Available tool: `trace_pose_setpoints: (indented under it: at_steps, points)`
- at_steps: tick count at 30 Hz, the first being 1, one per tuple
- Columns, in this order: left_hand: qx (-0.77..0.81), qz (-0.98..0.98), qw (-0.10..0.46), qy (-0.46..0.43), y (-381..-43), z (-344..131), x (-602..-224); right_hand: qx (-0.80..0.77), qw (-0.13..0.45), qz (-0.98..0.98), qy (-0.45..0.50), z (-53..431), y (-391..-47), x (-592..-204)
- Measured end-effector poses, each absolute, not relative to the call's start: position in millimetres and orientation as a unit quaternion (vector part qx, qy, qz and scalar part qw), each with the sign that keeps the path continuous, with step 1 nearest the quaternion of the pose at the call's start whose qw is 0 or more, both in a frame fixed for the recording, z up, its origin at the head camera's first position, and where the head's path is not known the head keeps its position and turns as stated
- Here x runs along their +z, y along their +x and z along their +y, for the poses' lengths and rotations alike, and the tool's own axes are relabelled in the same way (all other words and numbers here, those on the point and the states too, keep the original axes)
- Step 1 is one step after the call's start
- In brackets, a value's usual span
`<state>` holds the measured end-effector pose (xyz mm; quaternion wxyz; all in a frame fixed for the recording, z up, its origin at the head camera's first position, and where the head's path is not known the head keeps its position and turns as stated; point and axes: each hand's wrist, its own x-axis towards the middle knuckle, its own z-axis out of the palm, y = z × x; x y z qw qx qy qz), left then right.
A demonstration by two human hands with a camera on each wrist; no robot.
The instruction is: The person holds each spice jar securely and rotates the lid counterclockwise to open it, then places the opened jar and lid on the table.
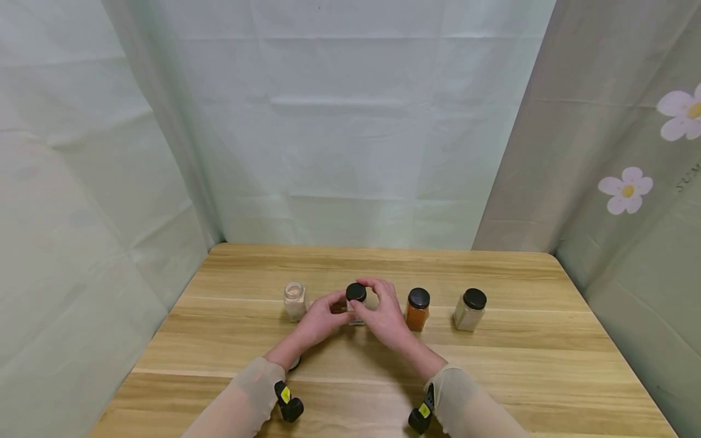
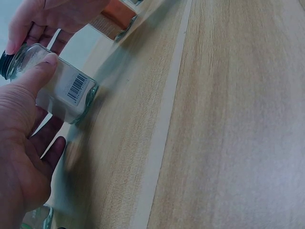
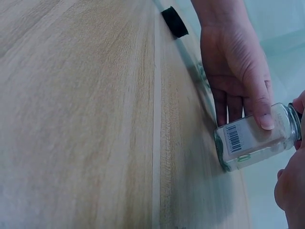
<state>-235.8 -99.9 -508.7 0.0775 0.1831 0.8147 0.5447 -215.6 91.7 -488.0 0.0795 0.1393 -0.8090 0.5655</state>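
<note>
A glass spice jar (image 2: pixel 71 90) with pale contents and a barcode label stands at the middle of the table between both hands. My left hand (image 1: pixel 322 319) holds its body, the thumb lying across the glass in both wrist views. With thumb and fingers, my right hand (image 1: pixel 387 315) grips the jar's black lid (image 1: pixel 356 292), which sits on the neck. Left of the hands is an uncapped jar (image 1: pixel 295 298) of pale powder. A loose black lid (image 3: pixel 174 22) lies on the table, mostly hidden behind my left wrist in the head view.
Right of the hands stand a black-lidded jar of orange-red spice (image 1: pixel 418 313) and another black-lidded jar with pale contents (image 1: pixel 469 310). The wooden table (image 1: pixel 547 365) is bounded by pale curtains (image 1: pixel 350 152) at the back and sides.
</note>
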Motion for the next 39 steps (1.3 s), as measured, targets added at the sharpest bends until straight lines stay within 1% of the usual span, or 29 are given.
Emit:
trace_pose_setpoints:
  at_steps: [25, 28, 35, 39]
  points:
    - [0.547, 0.813, 0.079, 0.182, -237.1, -100.2, -509.5, 0.564, 0.074, -0.806, 0.163, 91.6, -214.2, -487.4]
    - [0.553, 0.81, 0.08, 0.18, -236.3, -99.9, -508.7, 0.567, 0.072, -0.806, 0.154, 91.5, -214.3, -488.2]
    - [0.553, 0.811, 0.074, 0.174, -234.9, -99.5, -508.5, 0.591, 0.048, -0.799, 0.101, 90.1, -212.8, -488.6]
    - [0.551, 0.813, 0.073, 0.175, -234.7, -99.7, -508.3, 0.599, 0.047, -0.795, 0.083, 89.0, -213.5, -488.7]
